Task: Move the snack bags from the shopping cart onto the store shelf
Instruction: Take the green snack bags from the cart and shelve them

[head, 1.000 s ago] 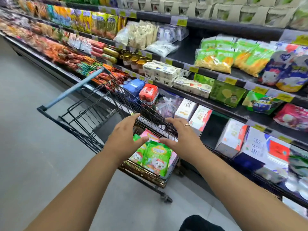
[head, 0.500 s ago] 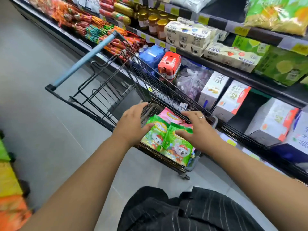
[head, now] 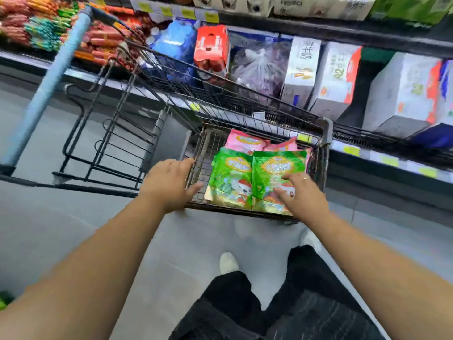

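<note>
Two green snack bags lie side by side in the shopping cart, the left green bag and the right green bag. Pink snack bags lie behind them. My right hand reaches into the cart, its fingers spread over the right green bag's lower part. My left hand hovers at the cart's near left corner with straight fingers, holding nothing. The store shelf runs along the far side of the cart.
The cart's blue handle and folded child seat are at left. Low shelf holds white boxes, a red can pack, blue water bottles and sausages at far left. Grey floor and my legs are below.
My head tipped down, so the cart now sits right below me. Both hands dropped lower into the cart; the right one came down onto the right green bag.
</note>
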Tool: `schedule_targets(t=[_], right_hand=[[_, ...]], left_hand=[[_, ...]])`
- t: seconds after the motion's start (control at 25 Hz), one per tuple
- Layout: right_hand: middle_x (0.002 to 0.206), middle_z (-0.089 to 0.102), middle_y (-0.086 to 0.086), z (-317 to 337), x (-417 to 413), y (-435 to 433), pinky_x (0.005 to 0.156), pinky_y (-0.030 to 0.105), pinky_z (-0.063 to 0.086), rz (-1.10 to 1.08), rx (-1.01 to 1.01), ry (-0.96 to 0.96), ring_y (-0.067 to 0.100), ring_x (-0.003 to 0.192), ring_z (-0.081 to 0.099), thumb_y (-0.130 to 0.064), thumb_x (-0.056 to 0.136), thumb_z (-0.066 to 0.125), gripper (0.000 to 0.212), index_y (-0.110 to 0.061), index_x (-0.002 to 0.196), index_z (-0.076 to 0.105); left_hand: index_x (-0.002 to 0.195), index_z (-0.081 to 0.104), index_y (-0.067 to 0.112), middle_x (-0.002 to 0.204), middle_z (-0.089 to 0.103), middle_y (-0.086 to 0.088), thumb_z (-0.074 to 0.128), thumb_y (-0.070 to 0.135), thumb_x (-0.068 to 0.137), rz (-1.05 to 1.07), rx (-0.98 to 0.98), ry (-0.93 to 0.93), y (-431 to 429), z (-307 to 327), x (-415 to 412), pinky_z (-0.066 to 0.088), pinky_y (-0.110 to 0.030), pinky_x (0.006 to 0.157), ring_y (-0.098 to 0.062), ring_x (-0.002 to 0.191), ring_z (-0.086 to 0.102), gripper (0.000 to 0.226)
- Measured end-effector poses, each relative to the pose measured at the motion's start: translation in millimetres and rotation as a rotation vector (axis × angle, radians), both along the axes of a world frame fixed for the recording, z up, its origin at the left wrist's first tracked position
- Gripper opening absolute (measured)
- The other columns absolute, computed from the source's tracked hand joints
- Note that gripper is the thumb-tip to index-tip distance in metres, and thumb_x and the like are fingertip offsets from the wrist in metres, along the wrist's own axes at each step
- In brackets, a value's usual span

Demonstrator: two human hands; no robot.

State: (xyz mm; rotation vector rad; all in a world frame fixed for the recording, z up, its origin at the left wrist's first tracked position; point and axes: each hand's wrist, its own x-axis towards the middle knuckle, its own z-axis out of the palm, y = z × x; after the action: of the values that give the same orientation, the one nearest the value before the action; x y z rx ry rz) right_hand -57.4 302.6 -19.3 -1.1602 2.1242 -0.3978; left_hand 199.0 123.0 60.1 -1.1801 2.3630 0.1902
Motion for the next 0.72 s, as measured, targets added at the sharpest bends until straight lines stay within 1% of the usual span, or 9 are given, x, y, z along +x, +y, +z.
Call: schedule_targets(t=[0.04, 0.08, 0.12, 0.16, 0.2, 0.28, 0.36, 0.56, 0.72], right_hand=[[0.126, 0.057, 0.010, -19.5, 10.5, 5.4, 0.089, 0.037, 0.044, 0.019, 0.067, 0.028, 0.030, 0.117, 0.055, -0.048, 0.093, 0.056, 0.043, -0.019, 0.124, 0.060], [0.121, 0.061, 0.008, -40.2, 21.2, 13.0, 0.083, 0.037, 0.045, 0.070, 0.155, 0.055, 0.030, 0.113, 0.058, -0.056, 0.095, 0.044, 0.042, -0.024, 0.117, 0.062], [0.112, 0.064, 0.005, -58.3, 30.1, 20.2, 0.074, 0.037, 0.043, 0.120, 0.228, 0.098, 0.029, 0.107, 0.061, -0.063, 0.094, 0.028, 0.049, -0.029, 0.103, 0.063], [0.102, 0.067, 0.004, -70.4, 37.0, 25.1, 0.065, 0.035, 0.040, 0.145, 0.230, 0.161, 0.029, 0.100, 0.063, -0.066, 0.091, 0.015, 0.057, -0.030, 0.091, 0.060], [0.097, 0.067, 0.003, -74.3, 38.7, 23.5, 0.061, 0.034, 0.036, 0.147, 0.215, 0.211, 0.029, 0.096, 0.065, -0.066, 0.090, 0.012, 0.059, -0.030, 0.087, 0.058], [0.101, 0.068, 0.003, -77.5, 39.2, 20.5, 0.061, 0.033, 0.035, 0.165, 0.212, 0.231, 0.030, 0.097, 0.064, -0.059, 0.096, 0.022, 0.050, -0.032, 0.100, 0.064], [0.105, 0.068, 0.003, -74.8, 39.8, 15.2, 0.062, 0.033, 0.035, 0.186, 0.221, 0.219, 0.030, 0.098, 0.063, -0.055, 0.099, 0.026, 0.046, -0.033, 0.111, 0.065], [0.108, 0.067, 0.001, -76.2, 41.5, 10.6, 0.065, 0.033, 0.038, 0.217, 0.214, 0.215, 0.028, 0.102, 0.062, -0.064, 0.096, 0.022, 0.053, -0.036, 0.111, 0.065], [0.109, 0.068, -0.003, -76.0, 32.1, 15.9, 0.068, 0.032, 0.038, 0.238, 0.241, 0.171, 0.024, 0.107, 0.061, -0.073, 0.091, 0.019, 0.061, -0.039, 0.113, 0.064]], left_hand=[[0.147, 0.042, 0.026, 0.133, 0.063, -0.006, 0.032, 0.068, 0.096, -0.051, 0.016, -0.123, -2.6, -16.7, 10.9, 0.046, -0.040, 0.098, -0.029, 0.126, 0.056, 0.067], [0.140, 0.050, 0.031, 0.123, 0.069, -0.003, 0.021, 0.073, 0.094, -0.070, 0.038, -0.194, -1.1, -34.8, 21.2, 0.049, -0.038, 0.085, -0.027, 0.118, 0.062, 0.069], [0.129, 0.059, 0.034, 0.110, 0.073, 0.001, 0.009, 0.076, 0.091, -0.073, 0.022, -0.209, 1.7, -51.3, 31.2, 0.047, -0.034, 0.072, -0.025, 0.107, 0.067, 0.076], [0.118, 0.066, 0.035, 0.099, 0.074, 0.002, 0.000, 0.078, 0.086, -0.091, -0.007, -0.201, 3.5, -61.2, 37.8, 0.042, -0.031, 0.065, -0.023, 0.098, 0.069, 0.085], [0.112, 0.069, 0.035, 0.092, 0.074, 0.003, -0.002, 0.078, 0.085, -0.106, -0.038, -0.205, 1.3, -64.7, 39.4, 0.041, -0.029, 0.062, -0.023, 0.094, 0.070, 0.088], [0.113, 0.070, 0.038, 0.095, 0.073, 0.003, 0.005, 0.077, 0.091, -0.110, 0.002, -0.192, -4.2, -67.1, 44.7, 0.041, -0.030, 0.065, -0.025, 0.097, 0.068, 0.078], [0.118, 0.069, 0.042, 0.099, 0.073, 0.001, 0.011, 0.073, 0.095, -0.107, 0.034, -0.200, -7.6, -62.6, 41.9, 0.039, -0.030, 0.067, -0.026, 0.101, 0.067, 0.070], [0.120, 0.068, 0.042, 0.105, 0.072, 0.001, 0.004, 0.074, 0.092, -0.141, 0.133, -0.236, -16.8, -64.2, 43.8, 0.047, -0.032, 0.075, -0.026, 0.104, 0.065, 0.077], [0.111, 0.072, 0.031, 0.094, 0.068, 0.001, 0.002, 0.072, 0.092, -0.204, 0.232, -0.262, -23.6, -68.8, 35.8, 0.049, -0.033, 0.079, -0.024, 0.092, 0.061, 0.083]])
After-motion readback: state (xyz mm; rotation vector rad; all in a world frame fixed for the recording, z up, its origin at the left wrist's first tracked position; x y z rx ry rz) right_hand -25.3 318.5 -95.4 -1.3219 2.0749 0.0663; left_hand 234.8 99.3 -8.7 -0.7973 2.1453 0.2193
